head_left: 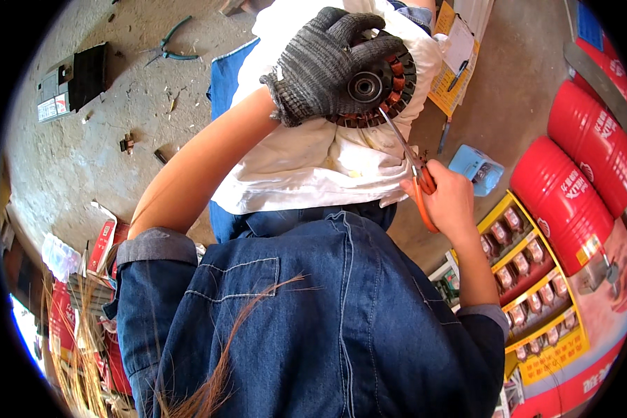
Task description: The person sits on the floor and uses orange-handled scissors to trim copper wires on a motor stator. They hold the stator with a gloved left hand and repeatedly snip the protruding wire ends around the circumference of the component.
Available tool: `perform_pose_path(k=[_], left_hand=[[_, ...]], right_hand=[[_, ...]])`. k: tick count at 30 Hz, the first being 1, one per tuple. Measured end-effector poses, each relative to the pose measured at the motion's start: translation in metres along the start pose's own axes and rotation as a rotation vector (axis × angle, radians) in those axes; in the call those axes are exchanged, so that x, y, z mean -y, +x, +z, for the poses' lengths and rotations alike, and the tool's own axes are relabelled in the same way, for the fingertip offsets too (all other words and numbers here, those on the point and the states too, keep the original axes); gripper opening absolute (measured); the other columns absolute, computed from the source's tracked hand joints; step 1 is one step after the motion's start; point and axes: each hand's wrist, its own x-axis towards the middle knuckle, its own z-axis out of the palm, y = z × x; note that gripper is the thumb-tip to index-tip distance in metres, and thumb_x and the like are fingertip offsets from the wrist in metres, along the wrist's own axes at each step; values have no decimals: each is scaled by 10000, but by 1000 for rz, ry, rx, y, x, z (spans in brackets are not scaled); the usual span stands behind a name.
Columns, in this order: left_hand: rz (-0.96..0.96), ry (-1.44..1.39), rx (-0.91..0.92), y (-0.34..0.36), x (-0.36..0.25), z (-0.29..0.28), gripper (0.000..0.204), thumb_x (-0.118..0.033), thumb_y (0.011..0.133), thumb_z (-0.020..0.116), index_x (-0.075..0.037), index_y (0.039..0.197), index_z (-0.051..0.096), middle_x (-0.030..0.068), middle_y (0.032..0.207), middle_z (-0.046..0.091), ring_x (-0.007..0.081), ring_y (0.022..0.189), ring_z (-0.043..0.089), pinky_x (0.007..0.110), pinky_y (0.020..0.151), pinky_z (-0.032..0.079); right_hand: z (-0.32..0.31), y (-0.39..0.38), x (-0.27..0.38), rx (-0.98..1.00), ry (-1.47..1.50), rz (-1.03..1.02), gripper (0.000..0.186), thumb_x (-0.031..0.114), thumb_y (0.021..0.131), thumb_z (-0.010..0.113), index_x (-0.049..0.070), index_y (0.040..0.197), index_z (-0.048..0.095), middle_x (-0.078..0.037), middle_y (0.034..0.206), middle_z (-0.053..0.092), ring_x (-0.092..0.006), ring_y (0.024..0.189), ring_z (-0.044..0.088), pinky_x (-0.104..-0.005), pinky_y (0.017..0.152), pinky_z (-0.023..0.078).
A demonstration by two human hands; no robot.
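In a grey knit glove, my left hand [317, 70] is closed over a round motor stator [400, 75], its fingers across the upper side. Copper windings show round its dark toothed rim, and a ring-shaped bearing [365, 87] sits at the centre. The palm hides the stator's left part. My bare right hand [450, 202] grips the orange handles of a pair of scissors [399, 136]. The blades point up and left, their tips at the lower windings beside the bearing. White cloth [279, 177] lies over my lap under the stator.
Teal-handled pliers [166, 47] and a black-and-grey box [71, 83] lie on the concrete floor at the left. At the right are a blue plastic container [476, 169], a clipboard [460, 43] with a pen, a yellow rack [512, 292] of small bottles and red drums [563, 198].
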Motion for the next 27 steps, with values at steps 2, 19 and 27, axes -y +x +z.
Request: perform_pose_path(k=[2,19,27], left_hand=[[-9,-9,10,0,0,-1,825,-485,651,813,-110,1342,564,222,1289,559,404,1045,569,480,924,470],[3,-29,-12,1,-1,0,838,-482,640,825,-119,1349,564,226,1294,554,414,1041,572,499,913,480],[6,-11,28,1,0,-2,870,-501,630,828,-111,1356,550,227,1305,546,415,1047,570,501,924,475]], right_hand=[[-1,2,-5,-13,-1,-34,514,492,766,809,58,716,538,-139,600,592,-383,604,614,-426,534,463],[15,6,-14,-1,105,-13,537,489,771,808,51,717,502,-132,590,556,-383,585,577,-425,541,447],[9,-4,-3,-24,80,36,537,497,772,804,54,717,507,-128,590,563,-372,577,582,-420,531,441]])
